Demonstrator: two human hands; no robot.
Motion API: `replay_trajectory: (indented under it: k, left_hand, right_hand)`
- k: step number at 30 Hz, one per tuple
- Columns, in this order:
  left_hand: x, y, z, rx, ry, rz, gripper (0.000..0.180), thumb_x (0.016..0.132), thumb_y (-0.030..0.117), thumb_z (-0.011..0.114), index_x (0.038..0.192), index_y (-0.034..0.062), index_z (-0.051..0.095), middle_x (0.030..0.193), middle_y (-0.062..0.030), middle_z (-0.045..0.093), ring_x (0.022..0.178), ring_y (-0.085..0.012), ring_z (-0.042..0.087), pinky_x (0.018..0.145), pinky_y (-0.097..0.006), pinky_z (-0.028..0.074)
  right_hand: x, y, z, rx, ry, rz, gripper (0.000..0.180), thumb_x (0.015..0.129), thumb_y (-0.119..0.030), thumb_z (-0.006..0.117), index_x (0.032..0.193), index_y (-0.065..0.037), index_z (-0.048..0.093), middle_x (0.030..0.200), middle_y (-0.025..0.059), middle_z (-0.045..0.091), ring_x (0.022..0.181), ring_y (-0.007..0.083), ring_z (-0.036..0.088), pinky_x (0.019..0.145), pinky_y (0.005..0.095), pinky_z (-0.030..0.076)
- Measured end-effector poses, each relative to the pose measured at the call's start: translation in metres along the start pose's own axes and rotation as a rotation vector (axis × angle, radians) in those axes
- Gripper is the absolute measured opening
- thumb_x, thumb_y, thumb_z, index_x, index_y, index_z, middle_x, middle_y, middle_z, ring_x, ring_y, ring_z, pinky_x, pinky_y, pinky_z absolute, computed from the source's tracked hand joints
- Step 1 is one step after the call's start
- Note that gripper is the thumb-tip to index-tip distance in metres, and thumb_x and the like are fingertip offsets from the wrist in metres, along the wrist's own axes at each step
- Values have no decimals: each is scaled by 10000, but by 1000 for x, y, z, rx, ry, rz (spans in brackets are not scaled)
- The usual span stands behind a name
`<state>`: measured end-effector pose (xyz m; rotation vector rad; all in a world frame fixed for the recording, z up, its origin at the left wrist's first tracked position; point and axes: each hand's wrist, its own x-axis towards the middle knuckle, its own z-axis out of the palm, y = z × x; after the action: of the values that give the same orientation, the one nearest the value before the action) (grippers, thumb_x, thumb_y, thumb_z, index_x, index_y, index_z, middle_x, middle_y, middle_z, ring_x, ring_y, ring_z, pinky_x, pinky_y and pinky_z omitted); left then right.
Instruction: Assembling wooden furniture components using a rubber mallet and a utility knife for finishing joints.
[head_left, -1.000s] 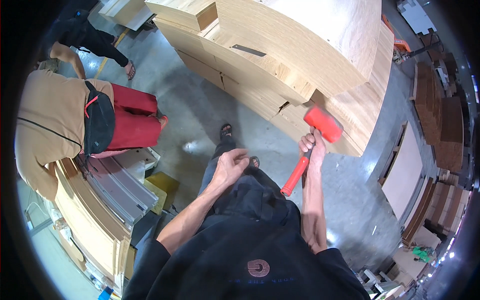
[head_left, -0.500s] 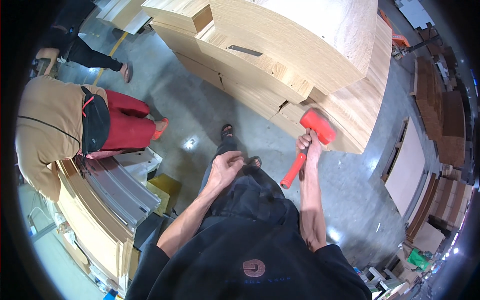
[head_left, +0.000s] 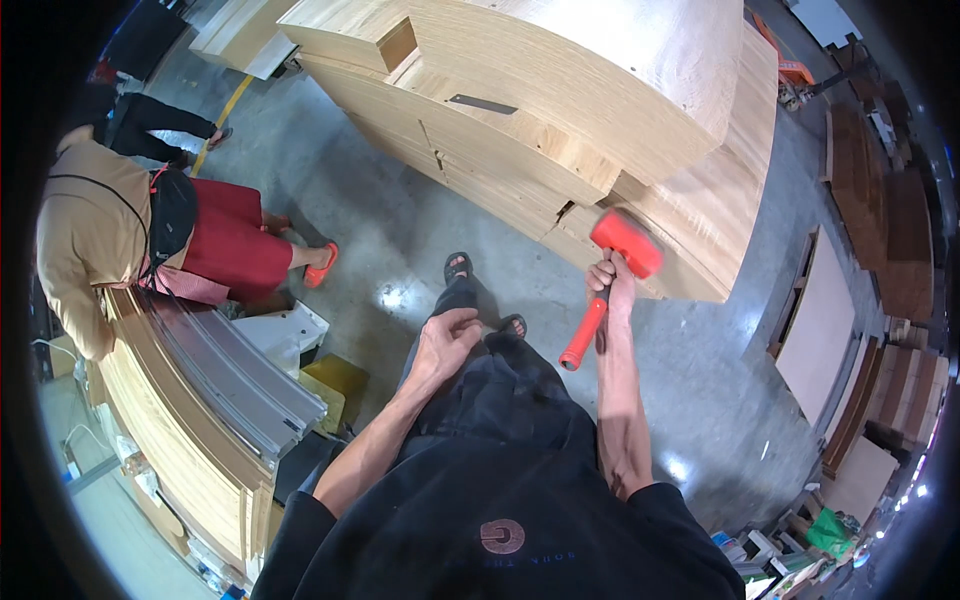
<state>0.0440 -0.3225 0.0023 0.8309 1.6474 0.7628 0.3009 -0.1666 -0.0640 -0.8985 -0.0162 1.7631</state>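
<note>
My right hand (head_left: 617, 277) is wrapped round a mallet, close under its head. The mallet (head_left: 626, 243) has a thick red head and a red and black handle that slants down to the left. Its head is beside the near right corner of a stack of pale wood-grain cabinet pieces (head_left: 500, 185). In front of my dark trousers, my left hand (head_left: 448, 342) is closed with the fingers curled; whether anything is in it, I cannot make out. A thin dark metal strip (head_left: 483, 103) lies on a ledge of the stack.
At left a person in a tan top (head_left: 100, 200) and red trousers leans over long stacked boards (head_left: 180, 430). Another person in dark trousers (head_left: 160, 125) is farther back. Brown panels (head_left: 905, 240) and a pale board (head_left: 815, 325) stand at right. An orange pallet jack (head_left: 795, 75) is behind.
The mallet and my right hand have shifted slightly left. My left hand stays closed. The person in the tan top has moved left, and the one behind has stepped away.
</note>
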Motion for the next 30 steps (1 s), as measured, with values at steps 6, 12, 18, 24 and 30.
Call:
replay_trajectory:
  k: [6,12,18,24,30]
  left_hand:
    - [-1,3,-1,12,-7,-8,417,859,119,608,1219,-91,602,1061,-170,711,943,-196,677,809,-301,529]
    - [-2,5,-3,9,12,-42,430,848,137,612,1218,-81,608,1091,-198,704,1029,-242,680,907,-322,521]
    - [-7,2,0,38,17,-54,440,837,155,631,1209,-81,616,1058,-183,716,993,-228,689,890,-319,526]
    - [-3,3,-1,40,21,-40,444,825,155,639,1198,-86,621,1038,-178,721,960,-215,693,875,-315,529]
    - [0,-6,0,27,23,5,417,859,125,617,1202,-112,603,991,-129,717,805,-145,658,677,-265,524]
  right_hand:
    - [-9,8,9,-64,-46,36,156,991,-188,534,1018,-38,567,646,-36,419,504,82,377,447,254,344]
    - [-4,0,-12,-33,78,2,137,986,-172,528,1014,-41,556,650,-41,417,517,79,380,452,245,339]
    - [16,13,-5,-19,32,35,156,992,-178,528,999,-30,579,635,-42,440,504,82,391,449,251,350]
    - [1,16,-6,-90,27,48,127,990,-180,522,985,-62,568,646,-46,425,503,81,395,451,257,353]
    - [-9,5,7,-37,134,-77,111,974,-168,560,983,-58,558,650,-46,412,504,78,382,456,252,335]
